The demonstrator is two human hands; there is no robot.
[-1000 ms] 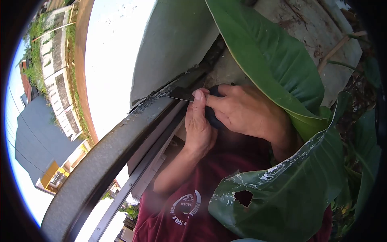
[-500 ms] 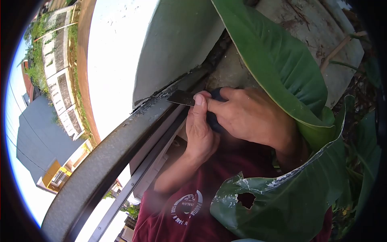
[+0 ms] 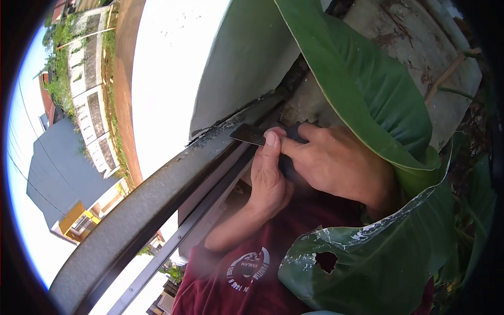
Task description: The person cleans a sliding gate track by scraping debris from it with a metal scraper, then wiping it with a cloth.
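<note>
A thin, dark, flat blade like that of a putty knife juts out to the left from between my two hands. Its handle is hidden by my fingers. My left hand is closed around its base, with the thumb pressed near the blade. My right hand is closed just beside it, fingers meeting the left thumb. The blade lies over or beside a grey metal beam; whether it touches cannot be made out. Flaky, dark residue runs along the seam between the beam and a white wall.
Large green leaves hang close over my right hand and forearm; a torn leaf with a hole covers part of my maroon shirt. A stained slab lies behind. A narrower metal rail runs below the beam.
The whole view has shifted, so the scene sits slightly further right. Both hands keep the same grip, and the blade is a little lower relative to the wall seam.
</note>
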